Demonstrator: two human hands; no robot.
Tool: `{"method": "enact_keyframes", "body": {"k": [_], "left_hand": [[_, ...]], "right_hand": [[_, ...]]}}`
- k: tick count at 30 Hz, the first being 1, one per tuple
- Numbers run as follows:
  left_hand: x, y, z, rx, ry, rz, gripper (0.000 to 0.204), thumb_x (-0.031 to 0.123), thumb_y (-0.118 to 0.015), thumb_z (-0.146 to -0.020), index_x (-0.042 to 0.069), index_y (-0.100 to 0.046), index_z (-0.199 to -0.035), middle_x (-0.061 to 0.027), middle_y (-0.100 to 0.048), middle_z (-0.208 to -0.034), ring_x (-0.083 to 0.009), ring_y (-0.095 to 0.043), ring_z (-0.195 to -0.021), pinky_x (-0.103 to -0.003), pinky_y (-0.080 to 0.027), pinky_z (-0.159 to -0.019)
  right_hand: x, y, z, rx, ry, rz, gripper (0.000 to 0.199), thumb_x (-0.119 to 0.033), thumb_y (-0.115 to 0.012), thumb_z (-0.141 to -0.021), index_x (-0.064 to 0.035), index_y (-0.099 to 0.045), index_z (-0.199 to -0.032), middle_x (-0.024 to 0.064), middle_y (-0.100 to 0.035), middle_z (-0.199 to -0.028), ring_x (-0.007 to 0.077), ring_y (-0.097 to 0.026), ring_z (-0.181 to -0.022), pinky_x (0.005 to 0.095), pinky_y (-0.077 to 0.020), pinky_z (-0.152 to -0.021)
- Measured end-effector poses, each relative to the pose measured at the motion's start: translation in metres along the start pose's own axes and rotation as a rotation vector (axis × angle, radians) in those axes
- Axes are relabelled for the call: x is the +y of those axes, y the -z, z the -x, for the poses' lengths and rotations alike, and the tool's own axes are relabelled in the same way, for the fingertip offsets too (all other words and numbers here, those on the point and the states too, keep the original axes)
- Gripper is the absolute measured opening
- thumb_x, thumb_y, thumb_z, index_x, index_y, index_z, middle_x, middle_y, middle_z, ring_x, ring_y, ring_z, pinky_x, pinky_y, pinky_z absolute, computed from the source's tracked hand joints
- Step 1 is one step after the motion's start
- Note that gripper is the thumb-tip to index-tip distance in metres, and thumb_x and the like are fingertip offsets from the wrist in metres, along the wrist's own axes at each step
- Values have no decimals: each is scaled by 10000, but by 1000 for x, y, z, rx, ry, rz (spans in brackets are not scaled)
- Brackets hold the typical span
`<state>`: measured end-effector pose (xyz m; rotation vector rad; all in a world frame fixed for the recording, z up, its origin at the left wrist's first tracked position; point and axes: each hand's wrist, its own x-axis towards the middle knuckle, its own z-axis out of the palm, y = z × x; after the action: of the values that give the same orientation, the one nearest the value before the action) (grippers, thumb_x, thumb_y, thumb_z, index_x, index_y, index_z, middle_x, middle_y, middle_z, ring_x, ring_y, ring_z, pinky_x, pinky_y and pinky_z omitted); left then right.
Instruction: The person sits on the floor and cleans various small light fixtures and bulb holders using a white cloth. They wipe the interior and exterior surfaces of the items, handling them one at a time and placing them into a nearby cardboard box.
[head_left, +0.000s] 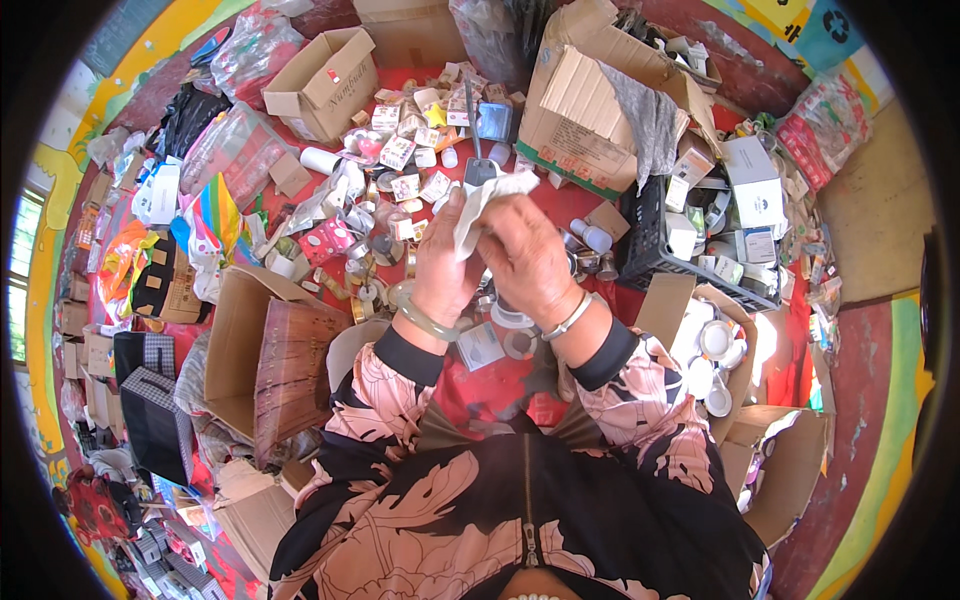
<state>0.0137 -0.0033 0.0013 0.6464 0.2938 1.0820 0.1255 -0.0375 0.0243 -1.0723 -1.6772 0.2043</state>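
Left of the black crate (645, 230) of small boxes (682, 236), your left hand (445, 265) and right hand (535, 258) pinch a pale strip (481, 204).

Dark script (350, 95) marks an open brown cardboard box (322, 88); black recycling arrows (837, 25) a blue wall panel (833, 50); red print (573, 168) a large green-edged brown carton (585, 115).

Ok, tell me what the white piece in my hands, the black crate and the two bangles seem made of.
White piece: probably paper or thin card, matt and bent.
Black crate: likely moulded plastic, judging by its rigid, ribbed walls.
Left wrist bangle: pale green and smoothly polished, perhaps stone or glass.
Right wrist bangle: apparently metal, from its silvery shine.
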Motion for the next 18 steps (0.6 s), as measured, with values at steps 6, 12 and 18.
{"method": "enact_keyframes", "body": {"k": [6,12,18], "left_hand": [[-2,-8,4,-58,21,-74,348,300,-411,-940,45,-500,-1159,-47,-554,-1091,-164,-522,-996,-329,-420,-841],[-8,8,1,12,-118,-720,354,285,-393,-952,47,-479,-1200,-12,-554,-1055,-76,-527,-902,-226,-442,-693],[-7,-4,2,-20,-191,-782,349,266,-404,-948,-6,-524,-1132,-60,-544,-929,-109,-506,-792,-236,-407,-676]], "right_hand": [[-5,19,-16,243,-153,43,147,-20,-621,-724,-47,-561,-856,106,-534,-764,249,-556,-649,325,-458,-588],[-8,25,-13,164,-132,77,157,-10,-637,-723,-26,-556,-856,80,-519,-786,194,-535,-645,273,-447,-583],[16,28,-12,197,-456,-271,108,-8,-614,-781,-11,-567,-878,23,-569,-774,95,-531,-674,229,-439,-615]]}}
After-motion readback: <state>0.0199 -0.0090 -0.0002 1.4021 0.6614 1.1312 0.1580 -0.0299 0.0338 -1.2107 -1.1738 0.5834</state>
